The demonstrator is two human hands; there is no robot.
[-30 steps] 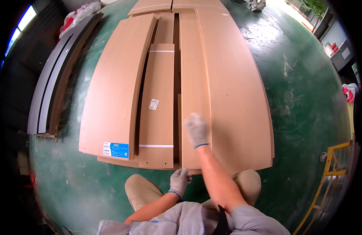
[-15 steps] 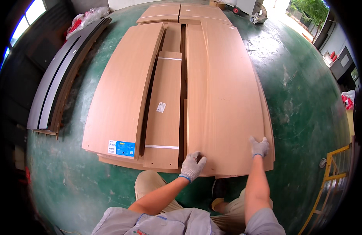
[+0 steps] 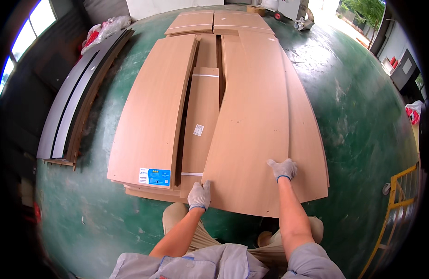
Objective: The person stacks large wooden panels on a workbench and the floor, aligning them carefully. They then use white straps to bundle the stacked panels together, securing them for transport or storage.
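A long wood-coloured panel (image 3: 249,139) lies on top of the right-hand stack, turned so that its near end slants to the left. At its near left corner my left hand (image 3: 199,195), in a pale knitted glove, is closed on the edge. My gloved right hand (image 3: 284,170) grips the panel's right long edge, thumb on the top face; the fingertips are partly hidden. The panel beneath (image 3: 308,158) shows along the right side. Part of a narrow board (image 3: 196,149) with white straps and a label is covered by the slanted panel.
A left-hand panel stack (image 3: 144,111) carries a blue and white label (image 3: 155,177). More strapped panels (image 3: 242,22) lie at the far end. Dark-edged grey boards (image 3: 79,100) rest on a pallet to the left. A yellow metal frame (image 3: 394,204) stands at right on the green floor.
The top panel's near end has swung left and toward me, uncovering the panel beneath at right. Both hands have moved left with it, my left hand now at its corner.
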